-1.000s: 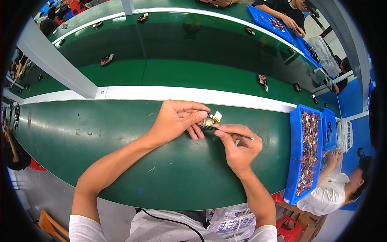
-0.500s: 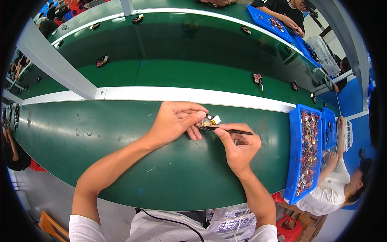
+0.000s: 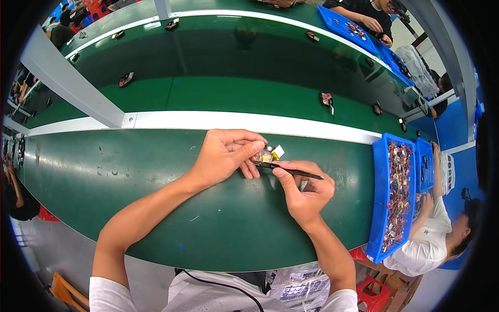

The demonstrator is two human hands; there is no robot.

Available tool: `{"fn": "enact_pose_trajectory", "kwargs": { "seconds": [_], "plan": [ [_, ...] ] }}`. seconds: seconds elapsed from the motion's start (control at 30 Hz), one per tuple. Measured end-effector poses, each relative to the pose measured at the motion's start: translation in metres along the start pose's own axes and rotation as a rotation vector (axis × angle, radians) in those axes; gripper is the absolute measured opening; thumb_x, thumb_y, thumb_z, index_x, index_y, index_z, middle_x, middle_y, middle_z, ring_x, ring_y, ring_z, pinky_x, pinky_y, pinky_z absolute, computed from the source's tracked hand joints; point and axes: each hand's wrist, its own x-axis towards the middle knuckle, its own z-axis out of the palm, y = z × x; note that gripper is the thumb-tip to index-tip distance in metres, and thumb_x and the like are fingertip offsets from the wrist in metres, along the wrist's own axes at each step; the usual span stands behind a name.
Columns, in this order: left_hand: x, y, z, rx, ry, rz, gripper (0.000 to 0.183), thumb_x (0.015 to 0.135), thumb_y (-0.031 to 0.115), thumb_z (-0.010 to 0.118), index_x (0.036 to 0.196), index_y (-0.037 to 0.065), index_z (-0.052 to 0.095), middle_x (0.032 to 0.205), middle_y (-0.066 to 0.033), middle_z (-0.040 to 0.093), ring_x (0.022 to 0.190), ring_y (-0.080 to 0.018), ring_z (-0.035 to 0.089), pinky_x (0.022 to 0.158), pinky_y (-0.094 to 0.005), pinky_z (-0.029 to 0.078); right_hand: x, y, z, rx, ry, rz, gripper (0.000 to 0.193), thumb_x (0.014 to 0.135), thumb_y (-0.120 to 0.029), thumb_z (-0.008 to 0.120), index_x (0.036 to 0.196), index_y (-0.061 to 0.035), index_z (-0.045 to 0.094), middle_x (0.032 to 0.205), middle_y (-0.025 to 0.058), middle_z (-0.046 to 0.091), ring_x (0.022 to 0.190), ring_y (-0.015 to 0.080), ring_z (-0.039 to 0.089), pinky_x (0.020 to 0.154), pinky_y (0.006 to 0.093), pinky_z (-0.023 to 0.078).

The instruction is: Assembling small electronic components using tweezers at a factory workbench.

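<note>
My L hand [image 3: 221,158] pinches a small black electronic unit [image 3: 267,156] btwn thumb and fingers, over the green table [image 3: 208,223]. My R hand [image 3: 309,192] is closed on a thin dark tool [image 3: 304,173], prob. tweezers. The unit lies to the upper L of my R fingertips, just beside them. The tool's long axis slants from lower R to upper L, its tip at the unit's near edge; if they touch, I can't tell.
</note>
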Motion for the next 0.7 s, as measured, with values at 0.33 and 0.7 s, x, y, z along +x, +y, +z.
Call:
{"fn": "enact_pose_trajectory", "kwargs": {
  "seconds": [0.33,0.7],
  "plan": [
    [0.0006,0.0014,0.0006,0.014,-0.005,-0.039,0.025,0.101,0.010,0.063,0.116,-0.010,0.068,0.089,-0.0172,0.074,0.063,-0.0195,0.073,0.053,-0.0270,0.060,0.0017,-0.0011,-0.0007,-0.077,-0.050,-0.124,0.012,0.079,-0.001,0.084,0.087,-0.0031,0.077,0.083,0.0068,0.078,0.043,0.0057,0.049,0.041,0.0213,0.034],
    [-0.0006,0.0046,0.0023,0.078,-0.022,-0.007,0.026,0.095,0.001,0.069,0.118,-0.011,0.065,0.083,-0.0143,0.075,0.065,-0.0141,0.071,0.056,-0.0244,0.059,0.0011,0.0016,-0.0016,-0.303,-0.103,-0.411,0.021,0.071,0.004,0.083,0.088,-0.0081,0.078,0.084,0.0053,0.078,0.053,0.0099,0.062,0.046,0.0229,0.034]
  ]
}}
